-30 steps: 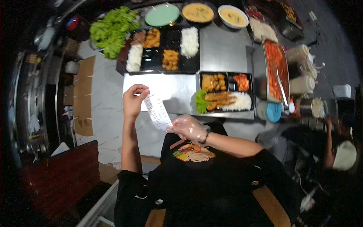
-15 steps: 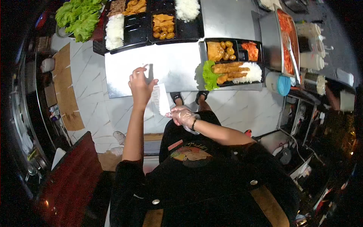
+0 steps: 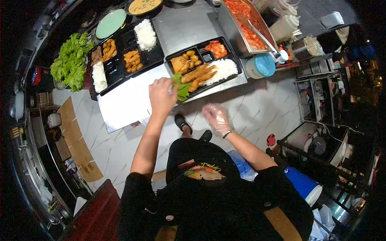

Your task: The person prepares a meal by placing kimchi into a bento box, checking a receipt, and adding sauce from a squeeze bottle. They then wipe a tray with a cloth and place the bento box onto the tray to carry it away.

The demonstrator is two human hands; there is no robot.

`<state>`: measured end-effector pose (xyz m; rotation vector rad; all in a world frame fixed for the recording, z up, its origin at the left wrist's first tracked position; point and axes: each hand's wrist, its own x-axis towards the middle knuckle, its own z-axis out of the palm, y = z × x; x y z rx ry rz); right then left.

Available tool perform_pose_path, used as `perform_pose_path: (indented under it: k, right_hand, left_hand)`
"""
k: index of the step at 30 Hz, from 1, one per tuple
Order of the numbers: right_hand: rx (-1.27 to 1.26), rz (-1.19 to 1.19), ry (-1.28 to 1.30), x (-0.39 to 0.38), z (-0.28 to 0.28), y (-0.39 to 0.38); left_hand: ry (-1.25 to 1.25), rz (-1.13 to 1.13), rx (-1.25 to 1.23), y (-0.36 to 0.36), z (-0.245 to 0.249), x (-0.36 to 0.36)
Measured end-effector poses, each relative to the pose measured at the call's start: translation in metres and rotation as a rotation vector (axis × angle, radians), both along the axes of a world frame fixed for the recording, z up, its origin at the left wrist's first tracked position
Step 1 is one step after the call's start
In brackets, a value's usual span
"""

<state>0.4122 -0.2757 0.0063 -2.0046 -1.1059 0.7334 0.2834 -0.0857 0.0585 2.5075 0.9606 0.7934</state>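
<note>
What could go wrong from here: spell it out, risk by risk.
1. The bare left hand is right beside the lettuce in the filled box; it may brush the food, whereas the right hand is gloved.
2. That filled box lies near the front edge of the counter, so a knock could tip it off.
3. The tongs' handle juts past the metal pan's rim; a passing sleeve might catch it.

Yellow lettering [image 3: 210, 165] on the black apron [image 3: 225, 201], apparently starting "Oppo", remaining letters unclear
</note>
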Motion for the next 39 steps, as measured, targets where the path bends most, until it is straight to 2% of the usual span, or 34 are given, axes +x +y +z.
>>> perform_pose_path:
  k: [2, 3, 5, 6, 8, 9, 11, 13, 15, 17, 19, 21, 23, 24, 25, 26, 27, 28, 29, 31, 32, 34, 35, 36, 37, 39]
  right_hand:
    - [0.258, 0.05, -0.427, 0.025, 0.041, 0.014]
    - [0.265, 0.087, -0.552, 0.036, 0.043, 0.021]
    - [0.312, 0.18, -0.714, 0.05, 0.061, 0.048]
    - [0.314, 0.156, -0.712, 0.052, 0.059, 0.06]
    - [0.213, 0.26, -0.847, 0.059, 0.055, 0.086]
    - [0.248, 0.297, -0.811, 0.063, 0.044, 0.092]
    - [0.083, 0.403, -0.831, 0.067, 0.041, 0.098]
    - [0.1, 0.372, -0.859, 0.067, 0.041, 0.097]
    - [0.064, 0.398, -0.77, 0.069, 0.044, 0.098]
    - [0.154, 0.374, -0.796, 0.071, 0.033, 0.098]
    - [0.052, 0.441, -0.731, 0.075, 0.052, 0.099]
    - [0.325, 0.335, -0.63, 0.093, 0.094, 0.092]
    - [0.506, 0.287, -0.415, 0.158, 0.152, 0.083]
    - [0.588, 0.023, -0.727, 0.189, 0.175, 0.076]
    - [0.645, -0.175, -0.363, 0.224, 0.195, 0.064]
    - [0.528, -0.371, -0.536, 0.272, 0.201, 0.056]
    - [0.737, -0.442, -0.42, 0.334, 0.194, 0.056]
    - [0.757, -0.599, -0.222, 0.37, 0.202, 0.059]
    - [0.467, -0.605, -0.499, 0.416, 0.217, 0.054]
    - [0.358, -0.447, -0.587, 0.486, 0.221, 0.066]
    - [0.383, -0.393, -0.502, 0.502, 0.232, 0.076]
    - [0.412, -0.315, -0.396, 0.531, 0.242, 0.102]
    - [0.422, -0.088, -0.448, 0.546, 0.246, 0.118]
    - [0.431, 0.143, -0.496, 0.56, 0.246, 0.135]
    - [0.393, 0.304, -0.881, 0.569, 0.245, 0.156]
    - [0.084, 0.442, -0.89, 0.573, 0.244, 0.182]
  left_hand:
    - [0.152, -0.025, 0.014, -0.014, 0.008, 0.033]
    - [0.218, -0.028, 0.041, -0.018, 0.008, 0.044]
    - [0.258, -0.009, 0.081, -0.022, 0.004, 0.055]
    - [0.293, 0.005, 0.099, -0.024, 0.001, 0.058]
    - [0.318, 0.009, 0.087, -0.027, -0.007, 0.054]
    - [0.328, 0.037, 0.076, -0.021, -0.008, 0.059]
    - [0.327, 0.005, 0.059, -0.018, -0.01, 0.06]
    - [0.379, -0.029, 0.001, -0.019, 0.002, 0.06]
    - [0.366, -0.06, 0.0, -0.017, 0.001, 0.059]
    - [0.367, -0.079, -0.002, -0.019, -0.002, 0.059]
    - [0.399, -0.081, 0.015, -0.018, 0.002, 0.061]
    - [0.377, -0.098, -0.038, -0.019, 0.017, 0.063]
    - [0.359, -0.093, -0.07, -0.021, 0.038, 0.068]
    - [0.332, -0.137, -0.149, -0.021, 0.049, 0.071]
    - [0.305, -0.18, -0.23, -0.021, 0.057, 0.074]
    - [0.309, -0.23, -0.574, -0.022, 0.062, 0.075]
    - [0.308, -0.272, -0.925, -0.023, 0.061, 0.074]
    - [0.355, -0.386, -1.071, -0.024, 0.054, 0.069]
    - [0.395, -0.499, -1.218, -0.031, 0.046, 0.067]
    - [0.162, -0.502, -1.432, -0.058, 0.055, 0.073]
    - [0.149, -0.482, -1.43, -0.072, 0.05, 0.072]
    - [0.217, -0.195, -1.328, -0.105, 0.033, 0.062]
    - [0.2, -0.163, -1.326, -0.122, 0.015, 0.057]
    - [0.062, -0.105, -1.397, -0.142, -0.009, 0.051]
    - [-0.073, -0.042, -1.468, -0.156, -0.003, 0.062]
    - [-0.167, 0.101, -1.39, -0.181, 0.008, 0.088]
